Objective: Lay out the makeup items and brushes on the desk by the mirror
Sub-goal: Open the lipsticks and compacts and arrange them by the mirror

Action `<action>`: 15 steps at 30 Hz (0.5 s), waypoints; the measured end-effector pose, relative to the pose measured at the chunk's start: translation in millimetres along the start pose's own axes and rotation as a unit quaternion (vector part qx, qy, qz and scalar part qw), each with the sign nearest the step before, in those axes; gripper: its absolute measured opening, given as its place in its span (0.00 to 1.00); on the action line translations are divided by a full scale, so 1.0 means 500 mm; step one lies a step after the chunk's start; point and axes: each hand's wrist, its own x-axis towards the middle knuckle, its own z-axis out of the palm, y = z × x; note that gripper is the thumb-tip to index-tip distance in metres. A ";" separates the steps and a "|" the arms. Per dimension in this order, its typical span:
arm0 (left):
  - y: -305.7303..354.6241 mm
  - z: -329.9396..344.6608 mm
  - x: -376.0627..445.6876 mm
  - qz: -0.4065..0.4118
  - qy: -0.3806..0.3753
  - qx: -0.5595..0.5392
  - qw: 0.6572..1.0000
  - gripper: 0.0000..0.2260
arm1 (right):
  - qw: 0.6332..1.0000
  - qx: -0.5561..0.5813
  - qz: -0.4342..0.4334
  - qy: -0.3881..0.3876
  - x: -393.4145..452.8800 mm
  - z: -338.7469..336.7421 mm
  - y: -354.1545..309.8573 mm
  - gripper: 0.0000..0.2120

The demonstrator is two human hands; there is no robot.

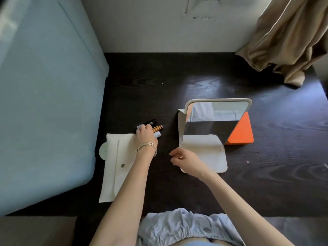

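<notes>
A white standing mirror (215,119) sits on the dark desk (195,82), right of centre. Left of it lies a flat white pouch (115,166) with a snap button. At the pouch's far right corner a small cluster of makeup items (157,128) rests on the desk: black tubes, a gold-brown tube and a pale blue one. My left hand (144,134), bangles on its wrist, is closed over this cluster; how many it grips I cannot tell. My right hand (184,161) hovers with fingers loosely apart and nothing in it, over the near left corner of the mirror's base.
An orange box (244,132) stands behind the mirror on its right. A pale blue padded surface (44,103) borders the desk on the left. A beige curtain (287,41) hangs over the far right corner. A white wall closes the back.
</notes>
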 end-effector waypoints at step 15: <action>-0.008 0.041 -0.062 0.056 0.000 -0.026 0.998 0.13 | 0.991 0.108 0.076 -0.008 0.000 0.037 0.050 0.15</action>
